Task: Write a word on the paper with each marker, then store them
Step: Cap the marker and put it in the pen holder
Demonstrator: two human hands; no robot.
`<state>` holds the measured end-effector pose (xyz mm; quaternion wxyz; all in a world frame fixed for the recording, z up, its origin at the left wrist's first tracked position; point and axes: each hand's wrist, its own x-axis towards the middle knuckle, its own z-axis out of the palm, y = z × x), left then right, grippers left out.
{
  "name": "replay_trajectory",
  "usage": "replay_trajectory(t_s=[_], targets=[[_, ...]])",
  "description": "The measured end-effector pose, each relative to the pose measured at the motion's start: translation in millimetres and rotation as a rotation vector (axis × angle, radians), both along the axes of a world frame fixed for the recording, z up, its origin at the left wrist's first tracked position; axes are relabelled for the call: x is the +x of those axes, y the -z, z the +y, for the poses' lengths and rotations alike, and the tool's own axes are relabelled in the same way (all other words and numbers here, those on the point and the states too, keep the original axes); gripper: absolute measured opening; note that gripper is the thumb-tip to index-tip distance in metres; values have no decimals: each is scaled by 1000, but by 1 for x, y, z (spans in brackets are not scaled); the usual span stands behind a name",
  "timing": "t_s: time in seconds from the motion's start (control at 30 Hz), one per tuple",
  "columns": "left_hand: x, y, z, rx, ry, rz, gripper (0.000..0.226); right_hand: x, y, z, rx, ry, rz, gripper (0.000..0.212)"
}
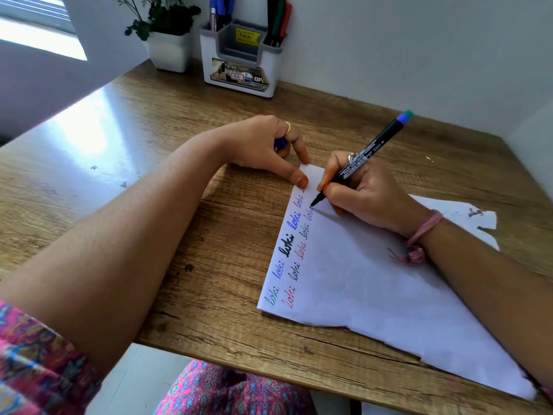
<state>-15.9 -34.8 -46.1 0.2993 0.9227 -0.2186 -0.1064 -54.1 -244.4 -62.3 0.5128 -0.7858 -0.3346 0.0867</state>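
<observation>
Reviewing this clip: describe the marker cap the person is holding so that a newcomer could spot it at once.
On the wooden desk, find the white paper and follow it to its far corner, which the left hand pins down. The blue cap peeks out between that hand's curled fingers, the only loose blue piece; the other markers stand in the holder.

Wooden desk [185, 235], paper [374, 289] (scribbled), organizer [239, 70], plant pot [169, 50]

Your right hand [363, 194] pinches the marker [363, 157] between thumb and fingers [324, 178], tip below them; your left hand [260, 145] curls, thumb pressing down.
</observation>
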Motion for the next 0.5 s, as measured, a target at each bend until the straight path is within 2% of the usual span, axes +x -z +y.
replay_trajectory(t_s=[0.5], targets=[[-2, -1, -1, 9, -1, 9, 36, 1, 1, -1, 19, -38, 25, 9]])
